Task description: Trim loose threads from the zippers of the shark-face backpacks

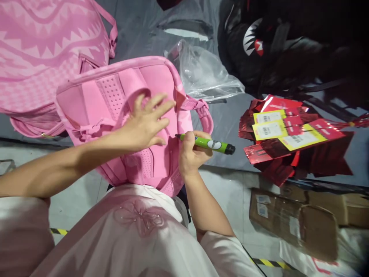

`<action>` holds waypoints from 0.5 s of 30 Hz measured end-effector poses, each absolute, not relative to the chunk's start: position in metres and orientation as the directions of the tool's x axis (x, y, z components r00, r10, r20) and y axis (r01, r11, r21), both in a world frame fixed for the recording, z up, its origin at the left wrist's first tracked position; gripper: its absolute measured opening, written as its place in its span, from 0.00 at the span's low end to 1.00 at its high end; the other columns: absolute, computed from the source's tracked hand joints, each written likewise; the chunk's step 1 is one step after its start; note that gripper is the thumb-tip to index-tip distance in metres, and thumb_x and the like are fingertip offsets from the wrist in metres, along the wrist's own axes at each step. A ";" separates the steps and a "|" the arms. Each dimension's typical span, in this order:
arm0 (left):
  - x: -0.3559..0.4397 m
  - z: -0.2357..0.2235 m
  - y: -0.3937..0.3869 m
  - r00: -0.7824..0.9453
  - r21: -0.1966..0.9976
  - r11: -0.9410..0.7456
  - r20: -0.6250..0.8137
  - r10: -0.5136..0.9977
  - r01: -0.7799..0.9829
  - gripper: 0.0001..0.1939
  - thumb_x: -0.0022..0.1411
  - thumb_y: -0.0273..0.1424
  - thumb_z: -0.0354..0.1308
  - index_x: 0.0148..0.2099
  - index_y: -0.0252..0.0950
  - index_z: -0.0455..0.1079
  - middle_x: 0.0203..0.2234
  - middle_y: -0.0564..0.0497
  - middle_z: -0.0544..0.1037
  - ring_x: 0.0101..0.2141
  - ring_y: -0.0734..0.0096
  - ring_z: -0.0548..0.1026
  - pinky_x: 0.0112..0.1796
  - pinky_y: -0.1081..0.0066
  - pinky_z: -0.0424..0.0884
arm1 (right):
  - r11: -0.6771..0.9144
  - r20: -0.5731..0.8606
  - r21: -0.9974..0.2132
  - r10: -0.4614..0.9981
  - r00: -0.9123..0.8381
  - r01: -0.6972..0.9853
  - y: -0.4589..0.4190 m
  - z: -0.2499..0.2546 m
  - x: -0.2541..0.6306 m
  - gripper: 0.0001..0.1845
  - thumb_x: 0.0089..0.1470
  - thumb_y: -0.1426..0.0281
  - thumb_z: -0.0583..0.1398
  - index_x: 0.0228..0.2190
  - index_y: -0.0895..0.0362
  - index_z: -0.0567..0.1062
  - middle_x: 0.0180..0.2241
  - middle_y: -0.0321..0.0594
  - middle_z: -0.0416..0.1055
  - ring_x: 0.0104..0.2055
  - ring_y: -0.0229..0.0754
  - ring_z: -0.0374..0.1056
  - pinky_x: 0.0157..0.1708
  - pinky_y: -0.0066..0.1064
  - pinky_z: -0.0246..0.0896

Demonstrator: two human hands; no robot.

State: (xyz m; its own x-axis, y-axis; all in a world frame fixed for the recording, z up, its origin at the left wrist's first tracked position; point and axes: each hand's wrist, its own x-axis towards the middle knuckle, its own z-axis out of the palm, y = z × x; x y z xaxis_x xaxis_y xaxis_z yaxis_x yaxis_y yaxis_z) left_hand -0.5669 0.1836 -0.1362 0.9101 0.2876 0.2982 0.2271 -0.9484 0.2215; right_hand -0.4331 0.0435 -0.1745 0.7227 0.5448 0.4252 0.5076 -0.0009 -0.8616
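A pink backpack lies in front of me with its strap side up, partly over the table's near edge. My left hand rests over its back panel, fingers spread, near a shoulder strap. In my right hand is a green marker pen with a black end pointing right. Its dark tip points left, close to the backpack's top edge by the carry handle; whether it touches the fabric I cannot tell.
Another pink backpack lies at the upper left. A clear plastic bag sits behind mine. To the right are red tags with yellow-edged labels and a black bag. Cardboard boxes stand on the floor below.
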 end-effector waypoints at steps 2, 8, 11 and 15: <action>-0.565 -0.150 0.173 0.905 0.283 -0.932 0.294 0.309 0.227 0.21 0.67 0.48 0.56 0.44 0.34 0.71 0.62 0.39 0.67 0.64 0.42 0.58 0.58 0.34 0.51 | -0.032 0.441 -0.841 0.537 0.719 0.540 0.047 -0.173 -0.433 0.17 0.62 0.54 0.58 0.29 0.54 0.71 0.24 0.34 0.70 0.25 0.38 0.70 0.27 0.33 0.68; -0.569 -0.161 0.168 0.901 0.314 -0.930 0.320 0.294 0.192 0.09 0.69 0.37 0.55 0.40 0.38 0.72 0.50 0.46 0.76 0.61 0.51 0.63 0.58 0.41 0.50 | -0.089 0.485 -0.771 0.558 0.673 0.630 0.044 -0.175 -0.433 0.19 0.62 0.52 0.57 0.29 0.54 0.71 0.24 0.35 0.71 0.24 0.38 0.68 0.27 0.34 0.67; -0.571 -0.161 0.168 0.893 0.255 -0.948 0.357 0.274 0.188 0.07 0.69 0.36 0.55 0.40 0.39 0.71 0.48 0.47 0.77 0.60 0.54 0.65 0.57 0.45 0.54 | -0.104 0.502 -0.736 0.579 0.642 0.669 0.043 -0.179 -0.433 0.18 0.62 0.53 0.58 0.29 0.54 0.73 0.26 0.35 0.72 0.25 0.39 0.69 0.30 0.35 0.68; -0.570 -0.165 0.167 0.854 0.190 -0.968 0.465 0.235 0.163 0.07 0.69 0.34 0.55 0.40 0.39 0.71 0.45 0.48 0.78 0.58 0.55 0.68 0.55 0.47 0.57 | -0.117 0.478 -0.707 0.648 0.593 0.697 0.040 -0.185 -0.431 0.16 0.61 0.55 0.59 0.32 0.54 0.74 0.28 0.37 0.72 0.31 0.42 0.71 0.36 0.39 0.68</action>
State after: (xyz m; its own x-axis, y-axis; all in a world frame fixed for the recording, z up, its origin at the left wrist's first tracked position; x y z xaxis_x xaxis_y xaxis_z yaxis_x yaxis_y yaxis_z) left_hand -0.5705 0.1671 -0.1648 0.8535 0.2348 0.4651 0.1628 -0.9682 0.1900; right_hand -0.4307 0.0399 -0.1849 0.5933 0.6476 0.4781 0.6973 -0.1168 -0.7072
